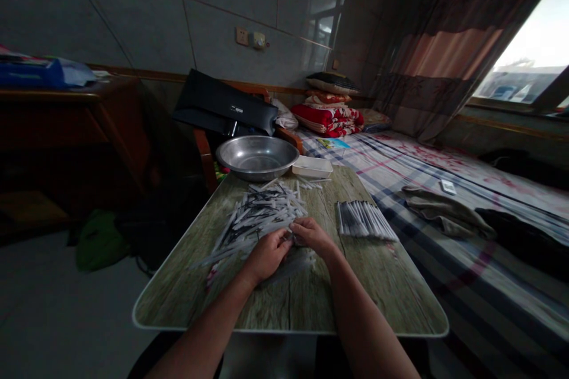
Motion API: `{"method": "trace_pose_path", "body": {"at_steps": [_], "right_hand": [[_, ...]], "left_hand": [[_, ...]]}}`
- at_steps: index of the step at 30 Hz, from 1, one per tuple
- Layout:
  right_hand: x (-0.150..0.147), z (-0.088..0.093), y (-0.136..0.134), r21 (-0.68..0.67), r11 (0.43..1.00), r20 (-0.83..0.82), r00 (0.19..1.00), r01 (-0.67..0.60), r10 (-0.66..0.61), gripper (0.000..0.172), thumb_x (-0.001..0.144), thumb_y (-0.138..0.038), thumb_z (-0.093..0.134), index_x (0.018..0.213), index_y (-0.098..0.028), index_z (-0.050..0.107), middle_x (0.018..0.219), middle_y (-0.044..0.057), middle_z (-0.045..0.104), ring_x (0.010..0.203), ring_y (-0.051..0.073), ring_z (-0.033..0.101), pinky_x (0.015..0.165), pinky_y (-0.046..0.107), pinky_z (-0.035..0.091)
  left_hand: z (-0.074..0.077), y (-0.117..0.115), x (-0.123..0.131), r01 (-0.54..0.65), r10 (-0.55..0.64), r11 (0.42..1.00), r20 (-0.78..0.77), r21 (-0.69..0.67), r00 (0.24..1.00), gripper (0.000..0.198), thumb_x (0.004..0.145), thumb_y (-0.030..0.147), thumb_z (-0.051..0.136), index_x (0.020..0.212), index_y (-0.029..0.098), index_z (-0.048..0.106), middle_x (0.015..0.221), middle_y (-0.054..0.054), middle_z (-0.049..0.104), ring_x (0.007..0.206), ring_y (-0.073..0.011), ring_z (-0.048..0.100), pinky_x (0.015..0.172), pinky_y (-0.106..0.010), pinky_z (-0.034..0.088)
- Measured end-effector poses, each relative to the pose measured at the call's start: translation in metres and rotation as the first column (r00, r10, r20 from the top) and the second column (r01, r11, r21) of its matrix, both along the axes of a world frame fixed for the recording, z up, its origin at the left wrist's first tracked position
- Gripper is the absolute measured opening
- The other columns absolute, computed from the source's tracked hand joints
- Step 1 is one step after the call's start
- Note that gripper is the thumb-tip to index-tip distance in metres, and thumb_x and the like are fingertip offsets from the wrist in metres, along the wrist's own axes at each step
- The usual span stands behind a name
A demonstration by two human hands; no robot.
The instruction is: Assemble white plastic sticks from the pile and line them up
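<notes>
A loose pile of thin white and dark plastic sticks point(262, 207), which look like pen parts, covers the middle of the wood-patterned table point(364, 302). At its near right edge my two hands are close together. My left hand point(268, 253) is closed in a pinch, and my right hand point(313, 235) is also closed, its fingertips almost meeting the left ones. What lies between the fingers is blurred and too small to tell. More pale sticks point(296, 263) lie just beneath my hands. To the right, similar sticks with dark ends form a neat row point(364, 219).
A wide metal basin point(258, 157) and a white plastic tray point(312, 166) stand at the table's far end. Behind them a black case point(226, 103) leans on a wooden chair. A bed point(413, 172) with folded bedding runs along the right, a wooden desk point(111, 92) stands left.
</notes>
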State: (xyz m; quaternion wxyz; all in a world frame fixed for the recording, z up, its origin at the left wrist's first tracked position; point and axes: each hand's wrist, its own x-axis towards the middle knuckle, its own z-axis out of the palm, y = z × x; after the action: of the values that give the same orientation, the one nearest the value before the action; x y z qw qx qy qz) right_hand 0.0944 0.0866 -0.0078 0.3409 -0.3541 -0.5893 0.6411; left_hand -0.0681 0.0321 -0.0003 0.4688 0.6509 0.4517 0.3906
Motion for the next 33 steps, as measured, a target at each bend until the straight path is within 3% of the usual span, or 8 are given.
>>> {"method": "trace_pose_path", "body": {"at_steps": [7,14,17,19,22,25,30,33], "right_hand": [[-0.006,0.007,-0.004,-0.045,0.999,-0.087,0.996,0.020,-0.024,0.045,0.070,-0.056,0.067,0.061,-0.020,0.041,0.046,-0.010,0.032,0.038,0.004,0.026,0.039,0.020,0.018],[-0.010,0.003,0.004,0.152,0.986,0.112,0.990,0.072,-0.090,0.050,0.076,-0.062,0.057,0.055,-0.019,0.042,0.043,-0.008,0.033,0.039,0.004,0.024,0.039,0.020,0.019],[-0.009,0.006,0.005,0.200,0.969,0.087,0.982,0.146,-0.166,0.051,0.082,-0.063,0.046,0.057,-0.019,0.044,0.044,-0.006,0.038,0.039,0.006,0.030,0.041,0.021,0.024],[-0.006,0.006,0.007,0.252,0.930,0.050,0.956,0.267,-0.288,0.048,0.085,-0.061,0.041,0.061,-0.019,0.046,0.048,-0.005,0.042,0.042,0.008,0.036,0.043,0.021,0.028],[0.003,0.002,0.014,0.399,0.787,0.080,0.837,0.471,-0.541,0.037,0.083,-0.051,0.046,0.064,-0.019,0.049,0.054,-0.004,0.045,0.050,0.010,0.040,0.049,0.022,0.032],[0.013,-0.005,0.021,0.536,0.663,0.170,0.702,0.523,-0.691,0.022,0.075,-0.038,0.050,0.067,-0.018,0.055,0.060,-0.001,0.053,0.058,0.013,0.047,0.057,0.023,0.036],[0.024,-0.008,0.023,0.626,0.642,0.326,0.599,0.443,-0.731,0.024,0.067,-0.020,0.044,0.078,-0.017,0.065,0.077,0.005,0.066,0.072,0.017,0.058,0.068,0.025,0.041],[0.025,-0.006,0.019,0.633,0.703,0.479,0.549,0.325,-0.685,0.024,0.068,-0.016,0.045,0.079,-0.017,0.066,0.082,0.006,0.068,0.077,0.017,0.060,0.069,0.024,0.040]], "left_hand": [[0.007,0.001,-0.003,-0.019,0.031,0.994,-0.112,0.108,0.993,0.019,0.086,0.032,0.051,0.088,0.019,0.064,0.066,-0.001,0.061,0.061,-0.0176,0.054,0.061,-0.029,0.036],[0.012,0.000,-0.003,-0.089,0.148,0.973,-0.281,0.212,0.948,0.021,0.082,0.023,0.054,0.098,0.018,0.067,0.077,-0.005,0.067,0.070,-0.0203,0.059,0.069,-0.031,0.038],[0.008,0.004,-0.005,-0.149,0.185,0.967,-0.174,0.205,0.967,0.023,0.084,0.028,0.052,0.100,0.017,0.064,0.072,-0.003,0.064,0.067,-0.0184,0.058,0.067,-0.030,0.039],[0.007,0.008,-0.006,-0.221,0.227,0.967,-0.030,0.127,0.974,0.029,0.086,0.033,0.050,0.109,0.017,0.059,0.062,0.001,0.059,0.059,-0.0166,0.055,0.064,-0.028,0.039],[0.010,0.010,-0.009,-0.315,0.300,0.949,0.223,0.034,0.928,0.038,0.085,0.035,0.052,0.119,0.018,0.052,0.057,0.005,0.057,0.057,-0.0149,0.056,0.064,-0.027,0.040],[0.017,0.009,-0.010,-0.328,0.325,0.943,0.381,-0.059,0.866,0.041,0.082,0.035,0.056,0.119,0.019,0.051,0.055,0.005,0.056,0.054,-0.0128,0.053,0.057,-0.023,0.038],[0.023,0.007,-0.012,-0.402,0.441,0.896,0.497,-0.190,0.747,0.043,0.075,0.039,0.062,0.111,0.016,0.055,0.054,0.004,0.055,0.045,-0.0089,0.044,0.044,-0.019,0.028],[0.022,0.010,-0.016,-0.484,0.529,0.841,0.545,-0.240,0.650,0.042,0.072,0.041,0.064,0.104,0.015,0.058,0.051,0.005,0.054,0.040,-0.0068,0.039,0.039,-0.018,0.024]]}}
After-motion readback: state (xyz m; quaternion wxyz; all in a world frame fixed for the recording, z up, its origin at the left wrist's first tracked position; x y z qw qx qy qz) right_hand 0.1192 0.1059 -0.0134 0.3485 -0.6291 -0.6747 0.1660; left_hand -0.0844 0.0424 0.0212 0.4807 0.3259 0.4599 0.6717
